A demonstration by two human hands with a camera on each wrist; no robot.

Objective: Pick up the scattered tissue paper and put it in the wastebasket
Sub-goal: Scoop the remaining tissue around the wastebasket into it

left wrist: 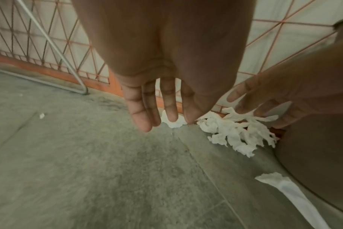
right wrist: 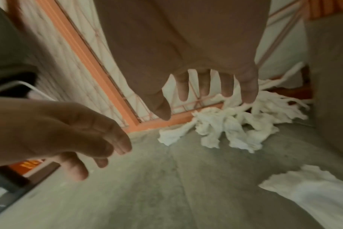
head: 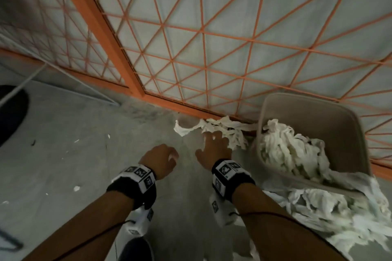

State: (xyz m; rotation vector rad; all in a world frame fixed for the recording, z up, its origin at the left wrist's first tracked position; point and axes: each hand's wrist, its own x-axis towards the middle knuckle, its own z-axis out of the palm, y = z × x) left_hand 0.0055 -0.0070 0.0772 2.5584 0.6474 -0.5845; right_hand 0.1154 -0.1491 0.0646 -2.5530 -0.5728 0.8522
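Note:
A pile of white tissue paper (head: pixel 224 131) lies on the grey floor against the base of the orange fence. My right hand (head: pixel 214 144) hovers at the pile's near edge with its fingers (right wrist: pixel 204 89) spread, and holds nothing. My left hand (head: pixel 163 159) is a little to the left, empty, with relaxed fingers (left wrist: pixel 145 117). The beige wastebasket (head: pixel 307 104) stands just right of the pile (left wrist: pixel 235 131), stuffed with tissue (head: pixel 292 150). More tissue (head: pixel 331 207) spills over its near side onto the floor. A loose strip (left wrist: pixel 288 190) lies beside the basket.
The orange mesh fence (head: pixel 131 65) closes off the far side. A white wire frame leg (head: pixel 63 89) touches the floor at the left. Small tissue scraps (head: pixel 76 188) dot the floor on the left. A dark round object (head: pixel 10 112) sits at the left edge.

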